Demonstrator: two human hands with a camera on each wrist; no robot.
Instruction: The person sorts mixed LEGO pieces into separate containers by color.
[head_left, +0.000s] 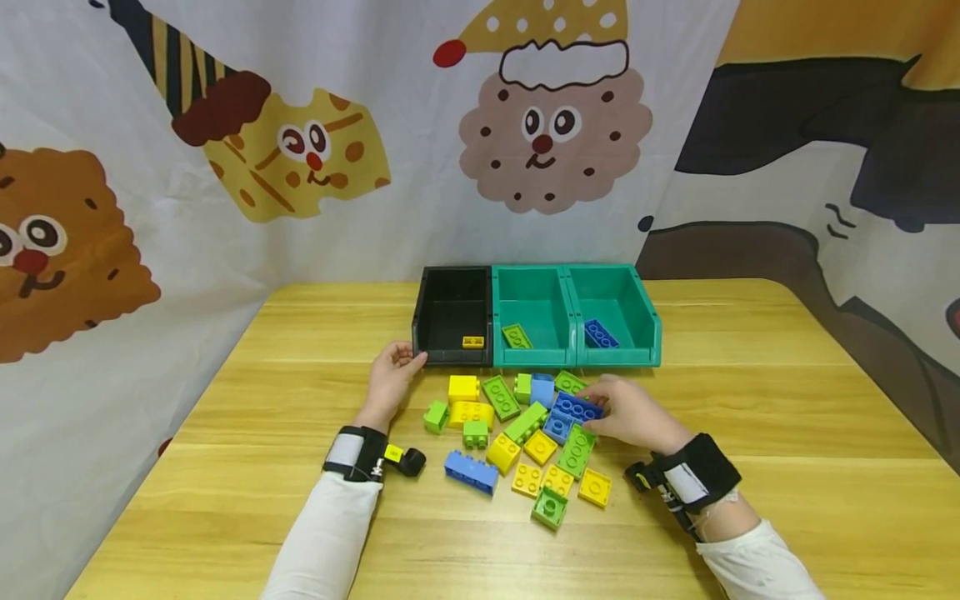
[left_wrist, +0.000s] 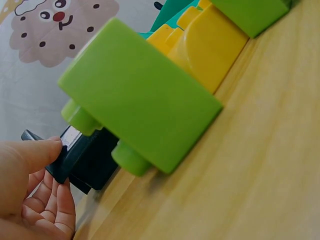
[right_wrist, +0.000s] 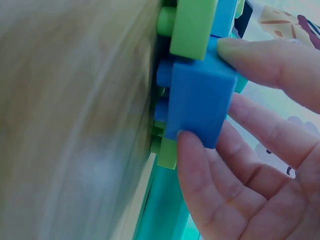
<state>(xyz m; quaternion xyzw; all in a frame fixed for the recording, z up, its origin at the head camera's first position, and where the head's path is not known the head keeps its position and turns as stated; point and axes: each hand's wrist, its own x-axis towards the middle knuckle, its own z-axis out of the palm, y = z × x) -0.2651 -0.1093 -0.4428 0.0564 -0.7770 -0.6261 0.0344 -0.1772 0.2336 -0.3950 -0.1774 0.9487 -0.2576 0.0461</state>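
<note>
My left hand (head_left: pixel 390 379) holds the front left corner of the black bin (head_left: pixel 453 357); in the left wrist view its thumb lies on the rim with the fingers curled below. A green brick (left_wrist: pixel 135 95) looms large there, in front of the bin. Over the right side of the brick pile, my right hand (head_left: pixel 637 412) grips a blue brick (head_left: pixel 576 407), its hollow underside facing up. The right wrist view shows that blue brick (right_wrist: pixel 200 100) between thumb and fingertips, right against a green brick (right_wrist: pixel 192 30). A lighter blue brick (head_left: pixel 558 427) lies just in front of it.
Two teal bins (head_left: pixel 534 358) adjoin the black one, holding a green brick (head_left: pixel 517 336) and a blue brick (head_left: pixel 601 334). A small yellow-orange brick (head_left: pixel 473 342) lies in the black bin. Several yellow, green and blue bricks spread over the wooden table (head_left: pixel 420 550). A printed curtain (head_left: pixel 420 217) hangs behind.
</note>
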